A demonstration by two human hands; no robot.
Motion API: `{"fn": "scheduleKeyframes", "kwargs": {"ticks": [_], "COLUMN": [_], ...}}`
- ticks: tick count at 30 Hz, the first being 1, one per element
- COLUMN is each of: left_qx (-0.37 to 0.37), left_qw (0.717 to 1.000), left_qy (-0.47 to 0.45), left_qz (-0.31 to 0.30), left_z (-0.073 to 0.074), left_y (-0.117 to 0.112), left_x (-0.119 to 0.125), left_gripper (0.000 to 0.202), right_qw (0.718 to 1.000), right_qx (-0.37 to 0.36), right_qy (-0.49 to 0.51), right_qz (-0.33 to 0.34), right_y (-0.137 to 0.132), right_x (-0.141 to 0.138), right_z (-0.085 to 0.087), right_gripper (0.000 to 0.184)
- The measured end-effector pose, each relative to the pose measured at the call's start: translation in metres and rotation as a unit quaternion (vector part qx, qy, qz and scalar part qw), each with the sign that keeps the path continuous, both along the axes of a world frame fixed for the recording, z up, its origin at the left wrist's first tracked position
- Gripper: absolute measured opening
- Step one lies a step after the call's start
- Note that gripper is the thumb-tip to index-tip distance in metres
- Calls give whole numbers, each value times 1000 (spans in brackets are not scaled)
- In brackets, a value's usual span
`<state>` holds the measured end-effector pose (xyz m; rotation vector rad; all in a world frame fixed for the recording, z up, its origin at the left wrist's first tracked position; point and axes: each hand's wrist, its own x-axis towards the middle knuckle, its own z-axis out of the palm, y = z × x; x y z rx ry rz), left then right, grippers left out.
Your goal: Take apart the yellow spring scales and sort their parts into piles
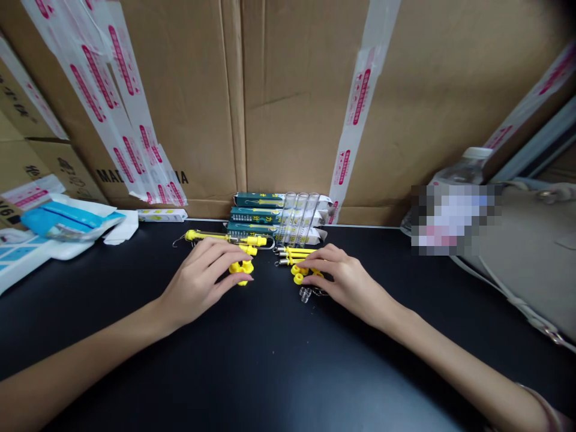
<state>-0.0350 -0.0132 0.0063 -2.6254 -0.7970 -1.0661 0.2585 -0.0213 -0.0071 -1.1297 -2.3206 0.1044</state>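
My left hand (pixel 198 279) rests on the table with thumb and fingers apart, curved around a small cluster of yellow plastic caps (pixel 243 283). Just beyond its fingers lies an assembled spring scale (pixel 211 236) with a hook at its left end. My right hand (pixel 348 279) has its fingers apart around several small yellow rings (pixel 298 278), partly covering them. Behind those rings lie yellow rods (pixel 288 255) with metal ends. Small clear plastic pieces (pixel 305 294) and metal hooks (pixel 320 291) sit by my right thumb. Whether either hand grips a piece is hard to see.
Green-and-white boxes (pixel 254 214) lie stacked at the back, with clear tubes (pixel 299 219) in front. A large cardboard box (pixel 288 120) stands behind. A blue packet (pixel 67 219) is on the left; a bottle (pixel 463 171) and a grey bag (pixel 535 252) are on the right.
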Motion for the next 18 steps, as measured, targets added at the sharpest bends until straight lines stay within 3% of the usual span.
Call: {"fn": "scheduleKeyframes", "kwargs": {"ticks": [5,11,18], "left_qx": [-51,-36,-50], "left_qw": [999,999,998], "left_qy": [-8,-24,-28], "left_qz": [6,-26,-29], "left_z": [-2,-1,-3], "left_y": [0,-1,0], "left_x": [-3,-2,-2], "left_gripper": [21,13,11], "right_qw": [1000,1000,999], "right_qx": [-2,-3,-17], "right_qy": [6,-15,-21], "right_qz": [-8,4,19], "right_y": [5,8,8], "right_x": [4,8,-6], "right_z": [2,3,8], "right_gripper": [24,20,14]}}
